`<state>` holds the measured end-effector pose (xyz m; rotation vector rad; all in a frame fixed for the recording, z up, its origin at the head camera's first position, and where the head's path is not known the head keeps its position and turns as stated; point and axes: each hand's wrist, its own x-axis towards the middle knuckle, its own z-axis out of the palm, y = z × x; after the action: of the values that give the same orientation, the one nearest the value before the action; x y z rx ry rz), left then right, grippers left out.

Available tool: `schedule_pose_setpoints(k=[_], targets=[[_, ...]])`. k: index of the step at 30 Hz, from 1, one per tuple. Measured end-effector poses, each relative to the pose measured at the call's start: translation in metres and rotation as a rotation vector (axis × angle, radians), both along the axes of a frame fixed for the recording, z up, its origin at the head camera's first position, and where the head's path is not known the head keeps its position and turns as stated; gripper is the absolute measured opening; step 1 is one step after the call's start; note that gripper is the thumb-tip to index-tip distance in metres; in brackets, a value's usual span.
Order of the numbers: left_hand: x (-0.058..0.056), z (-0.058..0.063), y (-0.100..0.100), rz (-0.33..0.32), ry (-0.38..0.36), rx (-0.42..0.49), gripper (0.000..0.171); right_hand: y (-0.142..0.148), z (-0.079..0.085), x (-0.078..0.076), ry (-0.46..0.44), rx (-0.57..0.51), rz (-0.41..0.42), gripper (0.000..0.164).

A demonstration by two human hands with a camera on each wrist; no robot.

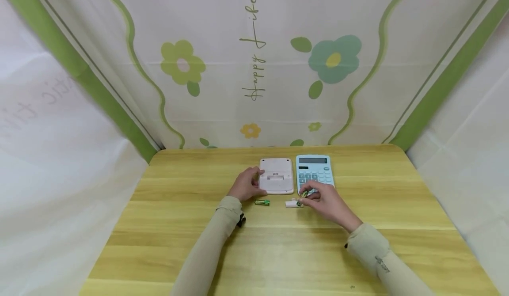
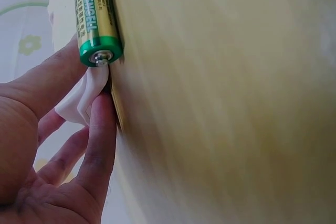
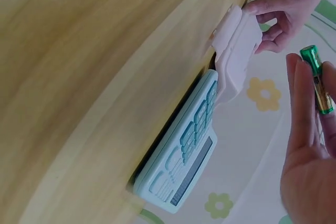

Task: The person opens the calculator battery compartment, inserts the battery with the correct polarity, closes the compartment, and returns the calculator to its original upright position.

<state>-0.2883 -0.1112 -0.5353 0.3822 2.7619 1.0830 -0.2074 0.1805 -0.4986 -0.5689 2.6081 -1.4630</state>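
A pale pink calculator (image 1: 275, 183) lies face down on the table, its battery slot uncovered. My left hand (image 1: 247, 184) holds it by the left side, thumb at the near corner and fingers along the edge. A green and gold battery (image 3: 317, 80) is pinched between the thumb and fingers of my right hand (image 1: 327, 201), raised over the table. Beneath that hand lies the small pale battery cover (image 1: 291, 204), partly hidden in the head view. Another battery (image 1: 262, 203) rests near the pink calculator's near left corner, close to my left thumb.
A light blue calculator (image 1: 313, 168) lies face up just right of the pink one, its near part behind my right hand. The wooden table (image 1: 278, 256) ends at a printed curtain (image 1: 222, 106) at the back, with white cloth on both sides.
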Motion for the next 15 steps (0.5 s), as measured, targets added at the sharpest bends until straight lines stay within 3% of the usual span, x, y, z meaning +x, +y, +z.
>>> schedule_pose_setpoints(k=[8,15], targets=[[0.002,0.003,0.001,0.002,0.001,-0.003,0.065,-0.001,0.000,-0.011,0.063,0.016,-0.128,0.010],[0.000,0.001,-0.001,-0.009,-0.002,0.015,0.065,-0.011,0.002,-0.025,0.126,-0.008,-0.096,0.013]])
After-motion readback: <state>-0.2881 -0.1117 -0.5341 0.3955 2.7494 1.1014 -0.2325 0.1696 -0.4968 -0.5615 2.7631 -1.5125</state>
